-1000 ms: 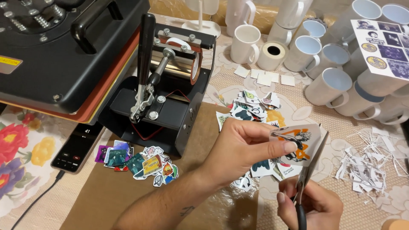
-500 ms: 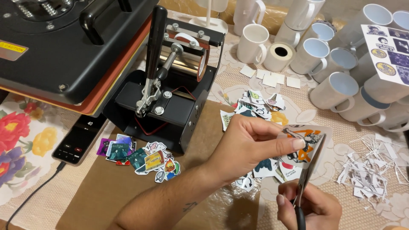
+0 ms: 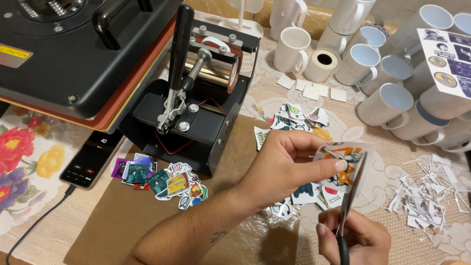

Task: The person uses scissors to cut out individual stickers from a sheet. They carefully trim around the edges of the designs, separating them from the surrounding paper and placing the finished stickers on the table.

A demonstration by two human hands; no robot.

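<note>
My left hand (image 3: 289, 167) pinches a small printed sticker sheet (image 3: 346, 162) with an orange and black picture, held upright above the table. My right hand (image 3: 353, 240) grips a pair of scissors (image 3: 345, 216) from below; the blades point up and meet the sheet's lower right edge. Under the hands lie more printed cutouts (image 3: 314, 191), partly hidden by my left hand.
A black mug press (image 3: 196, 98) and a large heat press (image 3: 73, 49) fill the left. Cut stickers (image 3: 162, 179) lie before the mug press, a phone (image 3: 91, 159) beside it. White mugs (image 3: 382, 64), a tape roll (image 3: 324, 64), a printed sheet (image 3: 449, 59) and paper scraps (image 3: 427, 194) lie on the right.
The sticker sheet has turned slightly in my left hand and the scissors have worked further up along its edge. The view has shifted a little.
</note>
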